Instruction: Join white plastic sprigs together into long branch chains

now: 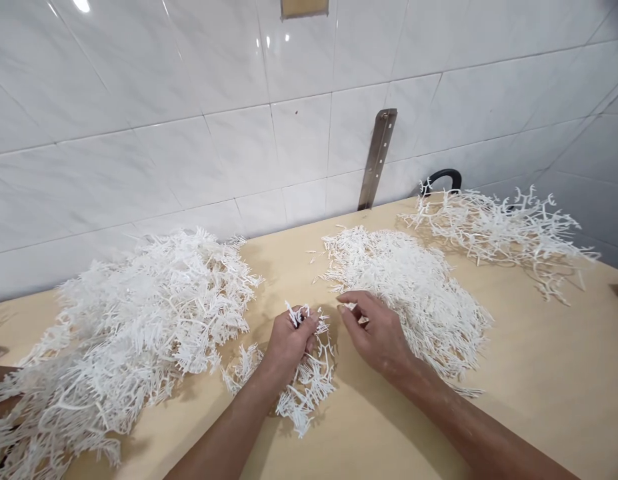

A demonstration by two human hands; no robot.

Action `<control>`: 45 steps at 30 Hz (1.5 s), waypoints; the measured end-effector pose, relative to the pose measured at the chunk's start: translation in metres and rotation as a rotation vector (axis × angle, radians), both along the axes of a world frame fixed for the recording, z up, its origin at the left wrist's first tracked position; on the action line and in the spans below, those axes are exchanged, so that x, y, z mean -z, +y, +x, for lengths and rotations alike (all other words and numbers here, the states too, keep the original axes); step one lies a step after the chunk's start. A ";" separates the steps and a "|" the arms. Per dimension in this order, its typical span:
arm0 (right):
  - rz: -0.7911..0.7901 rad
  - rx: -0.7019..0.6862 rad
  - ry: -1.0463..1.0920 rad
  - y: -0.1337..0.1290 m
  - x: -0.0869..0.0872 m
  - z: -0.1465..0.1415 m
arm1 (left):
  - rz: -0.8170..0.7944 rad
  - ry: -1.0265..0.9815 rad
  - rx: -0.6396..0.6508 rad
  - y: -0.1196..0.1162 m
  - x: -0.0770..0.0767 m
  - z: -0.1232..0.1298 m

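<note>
My left hand point(291, 337) is closed on a white branched plastic sprue point(319, 380), its thin twigs poking out above the fingers and hanging below them to the tabletop. A short gap to the right, my right hand point(376, 327) has its thumb and index fingertips brought together; whatever may be between them is too small to make out. Beside and behind that hand lies a heap of loose, thin white plastic sticks point(413, 280). A small clump of white branched pieces point(243, 367) rests just left of my left wrist.
A large pile of white branched sprues point(159, 300) covers the left of the wooden table point(543, 373). Stripped, bare sprues point(499, 227) lie at the back right, by a black curved handle point(446, 175). A metal strip point(377, 160) stands against the tiled wall point(229, 153).
</note>
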State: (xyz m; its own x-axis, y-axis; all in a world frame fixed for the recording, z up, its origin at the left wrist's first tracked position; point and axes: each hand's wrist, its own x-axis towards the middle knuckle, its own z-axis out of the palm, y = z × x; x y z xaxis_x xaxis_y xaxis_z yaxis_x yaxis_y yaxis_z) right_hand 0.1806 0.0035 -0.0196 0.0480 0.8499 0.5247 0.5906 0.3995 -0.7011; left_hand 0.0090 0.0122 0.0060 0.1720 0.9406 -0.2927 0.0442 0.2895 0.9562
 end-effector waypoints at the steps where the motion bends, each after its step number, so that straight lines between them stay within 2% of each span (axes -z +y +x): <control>1: -0.016 -0.067 0.013 -0.002 -0.003 -0.003 | 0.006 0.007 0.009 0.000 -0.001 0.000; 3: -0.056 -0.161 0.025 -0.004 -0.006 -0.009 | 0.025 0.024 0.022 -0.001 -0.001 0.001; 5: -0.076 -0.190 0.019 -0.005 -0.006 -0.012 | 0.048 0.041 0.019 -0.002 -0.002 0.002; 13: -0.156 -0.161 0.040 -0.004 0.001 -0.009 | 0.064 0.082 -0.001 -0.003 -0.004 0.003; 17: -0.113 -0.199 0.009 -0.004 0.000 -0.010 | 0.067 0.094 0.023 -0.001 -0.003 0.003; 22: -0.102 -0.183 -0.016 -0.004 -0.001 -0.011 | 0.074 0.130 0.032 -0.001 -0.001 0.002; 28: -0.113 -0.150 -0.054 -0.005 0.004 -0.012 | 0.204 0.231 0.002 0.000 0.010 0.003; 33: -0.112 -0.108 -0.107 -0.003 0.010 -0.014 | 0.291 0.288 -0.015 0.001 0.019 0.003; 35: -0.098 -0.040 -0.130 0.001 0.013 -0.010 | 0.303 0.274 -0.036 0.000 0.019 0.004; 40: -0.091 0.210 -0.098 0.013 0.017 0.010 | 0.125 0.091 -0.080 -0.002 0.014 0.005; 45: -0.135 0.213 -0.011 0.012 0.012 0.018 | 0.047 -0.007 -0.027 -0.001 0.006 0.003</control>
State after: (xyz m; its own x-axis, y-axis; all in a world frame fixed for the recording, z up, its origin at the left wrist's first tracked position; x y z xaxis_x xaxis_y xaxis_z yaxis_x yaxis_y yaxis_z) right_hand 0.1987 0.0159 -0.0317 0.2285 0.8838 0.4082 0.6594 0.1680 -0.7328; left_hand 0.0118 0.0112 0.0000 0.1484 0.9576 -0.2469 0.0300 0.2452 0.9690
